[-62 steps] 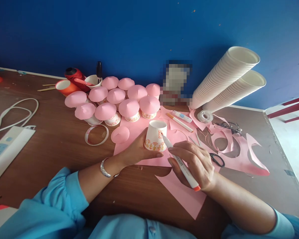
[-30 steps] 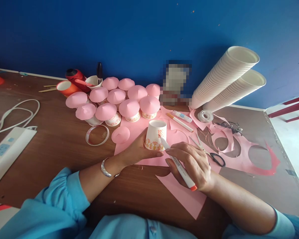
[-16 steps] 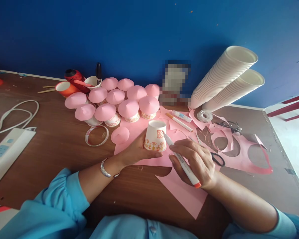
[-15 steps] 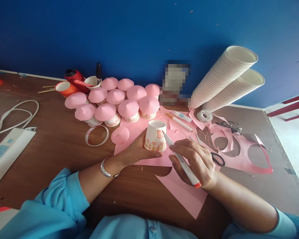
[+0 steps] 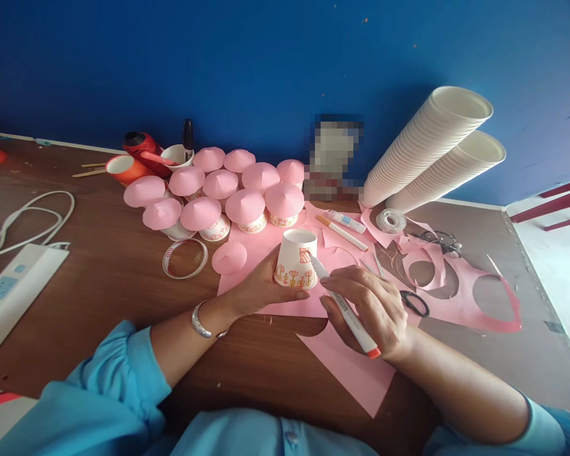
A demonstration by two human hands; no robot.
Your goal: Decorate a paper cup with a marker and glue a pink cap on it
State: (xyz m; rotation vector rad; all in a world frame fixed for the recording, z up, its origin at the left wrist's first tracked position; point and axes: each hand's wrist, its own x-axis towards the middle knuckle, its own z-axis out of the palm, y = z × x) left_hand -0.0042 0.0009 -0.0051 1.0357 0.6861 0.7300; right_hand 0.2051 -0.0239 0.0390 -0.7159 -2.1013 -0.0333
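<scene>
An upside-down white paper cup point(image 5: 295, 256) with orange flowers drawn round its rim stands on pink paper point(image 5: 266, 250). My left hand point(image 5: 260, 288) is closed round its lower left side, thumb along the rim. My right hand point(image 5: 368, 310) pinches a white marker with an orange end point(image 5: 342, 307); its tip touches a small orange drawing on the cup's right side. A loose pink paper cone point(image 5: 229, 257) lies just left of the cup.
Several cups capped with pink cones point(image 5: 221, 193) cluster behind. Two slanted stacks of white cups point(image 5: 427, 152) lean at the right. Scissors point(image 5: 411, 301), a tape roll point(image 5: 391, 220), a glue tube point(image 5: 346, 220), pink offcuts point(image 5: 465, 285), a ring point(image 5: 185, 258) and a power strip point(image 5: 9, 285) lie about.
The marker tip has shifted slightly up and down on the cup's right side, and the small orange drawing has filled in. The pink offcut at the right flutters. My left hand has stayed put.
</scene>
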